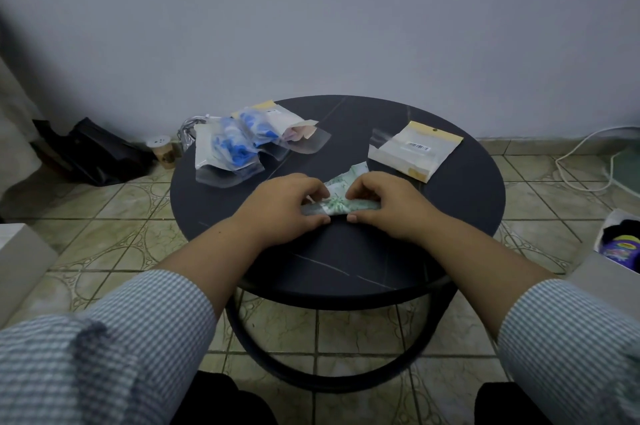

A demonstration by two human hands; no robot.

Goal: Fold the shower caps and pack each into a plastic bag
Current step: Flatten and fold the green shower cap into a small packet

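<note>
A green patterned shower cap (pixel 341 197), folded into a narrow strip, lies at the middle of the round dark table (pixel 346 262). My left hand (pixel 282 206) pinches its left end and my right hand (pixel 384 204) pinches its right end, thumbs at the near edge. One corner of the cap sticks up behind my right fingers. An empty plastic bag (pixel 415 151) with a barcode label lies at the right back of the table. At the left back lie packed bags: two with blue caps (pixel 235 151) and one with a pinkish cap (pixel 294 132).
On the tiled floor left of the table stand a small jar (pixel 162 151) and a dark bag (pixel 93 151). A white cable (pixel 585 154) runs along the floor at right. A box with dark items (pixel 620 244) sits at the right edge.
</note>
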